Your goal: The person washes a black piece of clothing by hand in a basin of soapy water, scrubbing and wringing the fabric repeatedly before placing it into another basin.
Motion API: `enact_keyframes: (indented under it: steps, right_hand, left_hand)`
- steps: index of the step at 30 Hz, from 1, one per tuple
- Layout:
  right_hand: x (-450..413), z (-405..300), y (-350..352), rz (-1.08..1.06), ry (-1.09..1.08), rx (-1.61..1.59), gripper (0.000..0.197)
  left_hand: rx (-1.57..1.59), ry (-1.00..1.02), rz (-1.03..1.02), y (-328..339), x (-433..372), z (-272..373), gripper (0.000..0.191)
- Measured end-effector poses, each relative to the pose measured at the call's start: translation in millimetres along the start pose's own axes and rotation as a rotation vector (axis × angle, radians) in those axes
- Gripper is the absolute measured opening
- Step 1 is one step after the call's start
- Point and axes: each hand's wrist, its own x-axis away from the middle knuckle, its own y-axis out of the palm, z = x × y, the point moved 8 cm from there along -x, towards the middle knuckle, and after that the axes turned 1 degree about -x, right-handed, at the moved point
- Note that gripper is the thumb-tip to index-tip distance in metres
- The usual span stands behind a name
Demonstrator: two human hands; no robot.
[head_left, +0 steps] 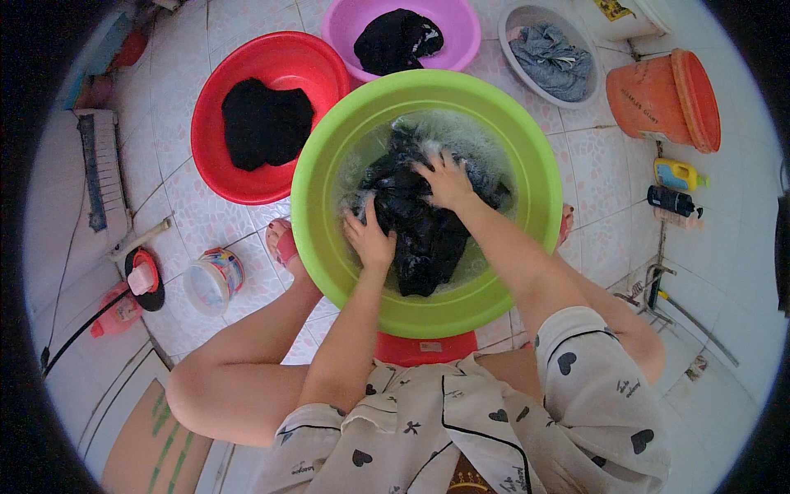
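Note:
A large green plastic basin [321, 247] stands between my legs with sudsy water in it. Dark wet cloth [426, 247] lies in the water, partly under foam. My left hand [372, 238] touches the left edge of the cloth, fingers spread. Farther up and to the right, my right hand [447, 182] rests on the cloth with its fingers apart. Neither hand is closed around the fabric. Black folded cloth [265, 126] is in a red basin [210, 142] to the left, and more black cloth [392, 40] is in a pink basin [463, 31] beyond.
A grey basin [512, 68] holds grey-blue cloth [552, 62]. By the right wall are an orange bucket [642, 96], a yellow bottle [676, 174] and a black pump bottle [671, 200]. A small clear-white bucket [207, 287] stands at left near a pink bottle [120, 312]. The floor is tiled.

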Motion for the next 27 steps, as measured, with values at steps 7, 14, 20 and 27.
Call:
enact_keyframes:
  steps: [7,14,20,27]
  right_hand:
    - [21.9,25.2,25.0,0.326,0.205,-0.221,0.046]
    - [18.7,57.3,34.4,0.384,0.574,-1.097,0.052]
    - [60.8,-9.9,-25.8,0.458,0.074,-1.339,0.034]
    - [114.5,-95.6,-93.2,0.672,-0.101,-1.315,0.022]
  left_hand:
    - [0.056,-0.073,0.104,-17.7,-12.0,4.7,0.089]
    - [1.034,-0.363,-0.114,26.6,-43.7,-18.0,0.080]
    - [1.761,-0.317,-0.552,9.6,-54.4,63.3,0.066]
    - [2.177,-0.248,-1.048,12.8,-30.8,106.1,0.036]
